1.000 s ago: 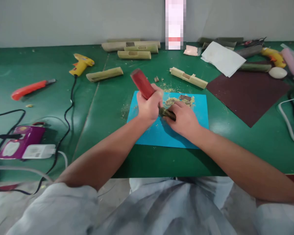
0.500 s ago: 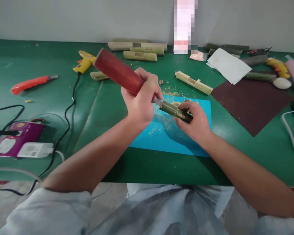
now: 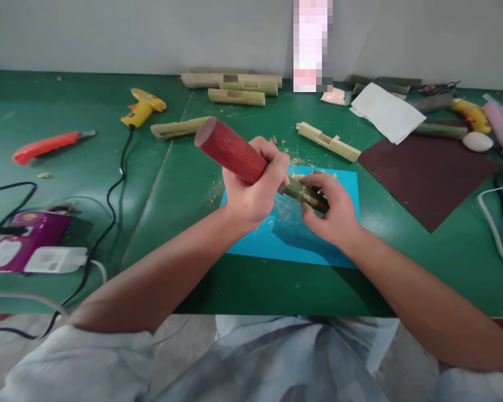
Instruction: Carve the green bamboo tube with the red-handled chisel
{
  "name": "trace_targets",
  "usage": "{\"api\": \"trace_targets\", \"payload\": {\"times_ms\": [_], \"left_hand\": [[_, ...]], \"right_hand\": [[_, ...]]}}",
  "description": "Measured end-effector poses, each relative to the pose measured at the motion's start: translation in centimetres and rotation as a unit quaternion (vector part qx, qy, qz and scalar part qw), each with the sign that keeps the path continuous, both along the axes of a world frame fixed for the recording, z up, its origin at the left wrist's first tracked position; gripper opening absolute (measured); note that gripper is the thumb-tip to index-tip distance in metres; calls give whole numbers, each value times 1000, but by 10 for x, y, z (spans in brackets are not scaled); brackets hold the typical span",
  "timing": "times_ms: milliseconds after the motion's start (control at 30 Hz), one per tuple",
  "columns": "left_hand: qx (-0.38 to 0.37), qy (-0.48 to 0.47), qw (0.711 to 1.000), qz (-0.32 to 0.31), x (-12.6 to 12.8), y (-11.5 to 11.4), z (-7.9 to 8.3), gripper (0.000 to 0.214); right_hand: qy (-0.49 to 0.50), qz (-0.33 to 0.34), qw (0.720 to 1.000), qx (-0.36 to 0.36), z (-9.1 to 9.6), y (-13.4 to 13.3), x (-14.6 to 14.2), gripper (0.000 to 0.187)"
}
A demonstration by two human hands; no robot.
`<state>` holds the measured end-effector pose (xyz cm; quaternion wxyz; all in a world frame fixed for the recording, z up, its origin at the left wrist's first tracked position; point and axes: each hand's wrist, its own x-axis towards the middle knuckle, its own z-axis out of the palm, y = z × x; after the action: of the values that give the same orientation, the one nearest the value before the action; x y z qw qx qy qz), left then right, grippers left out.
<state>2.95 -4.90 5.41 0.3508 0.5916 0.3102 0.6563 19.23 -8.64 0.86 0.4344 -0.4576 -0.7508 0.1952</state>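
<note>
My left hand [image 3: 255, 181] is wrapped round the thick red wooden handle of a carving tool [image 3: 232, 149], which slants down to the right. Its metal end is mostly hidden behind my fingers, close to the near end of a green bamboo tube [image 3: 298, 191]. My right hand [image 3: 331, 209] grips the far end of that tube between thumb and fingers, over a blue sheet [image 3: 293, 245]. Pale shavings are scattered on the sheet and just behind it. Whether the blade touches the bamboo, I cannot tell.
Cut bamboo tubes [image 3: 237, 97] lie along the back, and a notched one [image 3: 329, 142] behind my right hand. A yellow glue gun [image 3: 142, 107], a red utility knife [image 3: 48, 146] and a purple power strip [image 3: 37, 237] are at left. Brown sheet [image 3: 427, 184] and white paper [image 3: 388, 111] lie right.
My left hand and the red-handled tool have moved right and a little down, nearer my right hand, with the handle steeper. My right hand still holds the bamboo tube in nearly the same place.
</note>
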Motion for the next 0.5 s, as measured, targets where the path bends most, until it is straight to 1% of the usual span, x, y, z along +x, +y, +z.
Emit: {"api": "trace_targets", "payload": {"times_ms": [167, 300, 400, 500], "left_hand": [[-3, 25, 1000, 6, -3, 0, -2, 56], [30, 54, 998, 2, -5, 0, -4, 54], [50, 71, 996, 1, -6, 1, -8, 48], [71, 59, 996, -20, -5, 3, -15, 38]], "right_hand": [[-4, -4, 1000, -5, 0, 0, 0, 33], [-7, -10, 1000, -1, 0, 1, -1, 30], [-19, -17, 1000, -2, -2, 1, -1, 28], [-37, -37, 999, -12, -6, 1, -2, 26]]}}
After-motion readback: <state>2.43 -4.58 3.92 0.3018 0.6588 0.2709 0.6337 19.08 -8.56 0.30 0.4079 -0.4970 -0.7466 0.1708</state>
